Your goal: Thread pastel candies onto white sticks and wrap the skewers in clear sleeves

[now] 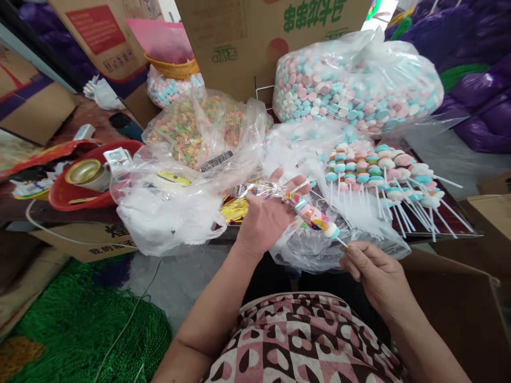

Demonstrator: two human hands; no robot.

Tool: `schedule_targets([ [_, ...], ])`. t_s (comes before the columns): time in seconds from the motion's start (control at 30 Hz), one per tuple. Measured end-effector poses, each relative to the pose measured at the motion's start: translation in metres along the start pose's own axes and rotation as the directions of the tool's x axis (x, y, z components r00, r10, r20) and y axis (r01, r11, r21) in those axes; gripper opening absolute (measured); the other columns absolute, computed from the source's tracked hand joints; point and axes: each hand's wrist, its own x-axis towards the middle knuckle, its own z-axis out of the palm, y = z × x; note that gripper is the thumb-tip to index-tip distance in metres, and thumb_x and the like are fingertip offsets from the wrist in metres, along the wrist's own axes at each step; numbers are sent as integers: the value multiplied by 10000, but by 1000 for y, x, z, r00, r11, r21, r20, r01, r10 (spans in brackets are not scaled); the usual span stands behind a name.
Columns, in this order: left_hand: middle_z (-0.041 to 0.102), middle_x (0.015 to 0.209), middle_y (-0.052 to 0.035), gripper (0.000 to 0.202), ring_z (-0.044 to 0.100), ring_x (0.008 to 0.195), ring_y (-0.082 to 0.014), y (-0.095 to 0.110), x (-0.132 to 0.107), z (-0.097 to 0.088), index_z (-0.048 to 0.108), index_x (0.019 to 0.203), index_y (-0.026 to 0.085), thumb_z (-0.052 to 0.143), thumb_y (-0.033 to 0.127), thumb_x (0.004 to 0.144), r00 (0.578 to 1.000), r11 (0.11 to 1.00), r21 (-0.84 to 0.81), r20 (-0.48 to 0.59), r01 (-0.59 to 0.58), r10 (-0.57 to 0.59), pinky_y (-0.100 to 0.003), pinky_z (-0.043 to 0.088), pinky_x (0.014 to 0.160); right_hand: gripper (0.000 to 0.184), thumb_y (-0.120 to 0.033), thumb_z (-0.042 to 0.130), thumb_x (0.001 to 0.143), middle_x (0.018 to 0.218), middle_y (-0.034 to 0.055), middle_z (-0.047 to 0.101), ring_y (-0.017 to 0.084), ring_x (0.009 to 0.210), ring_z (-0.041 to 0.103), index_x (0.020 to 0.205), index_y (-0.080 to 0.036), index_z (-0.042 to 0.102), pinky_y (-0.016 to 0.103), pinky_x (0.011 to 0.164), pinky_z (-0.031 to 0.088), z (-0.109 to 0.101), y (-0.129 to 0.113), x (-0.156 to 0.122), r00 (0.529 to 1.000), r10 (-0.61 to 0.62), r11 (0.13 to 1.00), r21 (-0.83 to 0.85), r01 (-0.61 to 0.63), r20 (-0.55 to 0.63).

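Observation:
My right hand (371, 271) pinches the white stick of a marshmallow skewer (330, 231) between thumb and fingers. Most of its pink, white and blue marshmallows lie inside a clear printed plastic sleeve (275, 190). The sleeve runs leftward across my left hand (265, 221), which is palm up, its thumb at the sleeve and its other fingers loosely extended behind. Just left of that hand are gold twist ties (235, 209). Beyond my right hand, several unwrapped marshmallow skewers (375, 175) lie on plastic, sticks pointing toward me.
A big bag of marshmallows (355, 85) stands at the back right, and a bag of small colourful candies (215, 125) at the back centre. White plastic bags (159, 218) cover the left middle. A red basin (80, 197) sits far left, an open carton (459, 303) low right.

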Motion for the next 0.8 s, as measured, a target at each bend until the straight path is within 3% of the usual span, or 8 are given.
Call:
schedule_targets([
  [0.13, 710, 1043, -48, 745, 654, 1129, -262, -7, 4, 7, 541, 1280, 284, 805, 601, 660, 999, 995, 90, -1, -35, 35, -396, 498, 944, 272, -475, 751, 795, 448, -76, 414, 107, 460, 387, 814, -210, 691, 286, 591, 464, 8, 0, -1, 997, 39, 996, 83, -44, 66],
  [0.27, 650, 765, 27, 494, 694, 844, -171, -19, 12, 16, 592, 1173, 260, 757, 492, 769, 996, 991, 128, -67, -44, 53, -336, 532, 846, 259, -455, 758, 790, 499, -55, 474, 127, 495, 444, 874, -218, 695, 265, 523, 411, 13, 2, -2, 997, 14, 997, 71, -19, 77],
  [0.47, 573, 729, 46, 433, 658, 753, -142, -27, 8, 36, 576, 1146, 254, 725, 469, 801, 990, 986, 137, -91, -93, 106, -285, 525, 728, 256, -465, 728, 827, 459, -89, 355, 100, 457, 355, 862, -215, 679, 261, 522, 408, 22, 1, -4, 999, 19, 985, 169, -24, 31],
  [0.63, 604, 785, 36, 618, 665, 787, -158, -23, 0, 36, 544, 1208, 270, 789, 541, 710, 992, 981, 147, -14, -125, 129, -347, 530, 834, 328, -524, 690, 848, 447, -107, 285, 78, 424, 273, 809, -199, 662, 262, 520, 425, 24, -5, -6, 987, 57, 977, 196, -86, 149],
  [0.73, 607, 751, 41, 529, 661, 760, -143, -27, -2, 34, 550, 1201, 259, 767, 478, 771, 990, 982, 125, 44, -139, 134, -346, 522, 858, 353, -538, 694, 840, 426, -113, 287, 71, 405, 254, 772, -194, 649, 269, 535, 438, 27, -9, -8, 973, 75, 975, 188, -117, 216],
  [0.8, 591, 702, 45, 439, 654, 733, -133, -31, -2, 34, 568, 1167, 246, 734, 448, 815, 993, 983, 137, 12, -122, 122, -310, 518, 809, 358, -543, 699, 832, 415, -115, 292, 71, 396, 250, 772, -193, 650, 271, 533, 434, 33, -13, -8, 969, 79, 971, 200, -128, 235],
])
